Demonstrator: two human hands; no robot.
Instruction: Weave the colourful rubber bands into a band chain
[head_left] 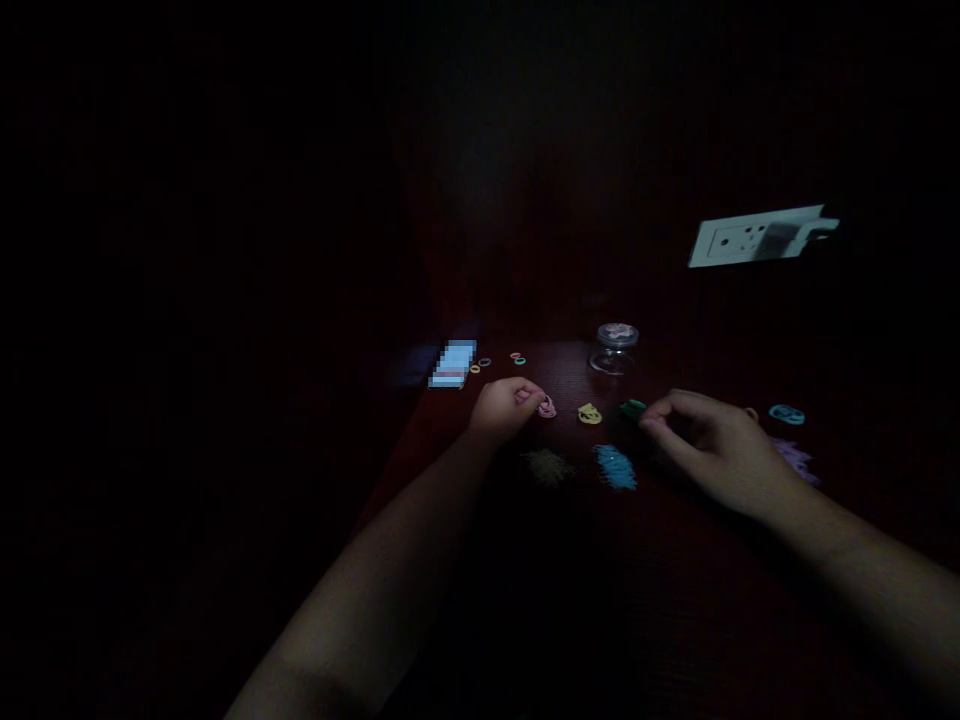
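My left hand has its fingers pinched together at a small cluster of pink hair ties. My right hand is bent over the table, thumb and forefinger closed at the edge of some dark green hair ties; whether one is between the fingertips is hidden. Between the two hands lies a yellow bunch of hair ties. Nearer to me are a heap of thin blue pieces and a dull olive heap. A purple heap shows partly behind my right hand.
A lit phone lies at the table's left edge, with several loose rings beside it. A clear lidded jar stands at the back. Blue hair ties lie far right. A wall socket holds a plug. Surroundings are very dark.
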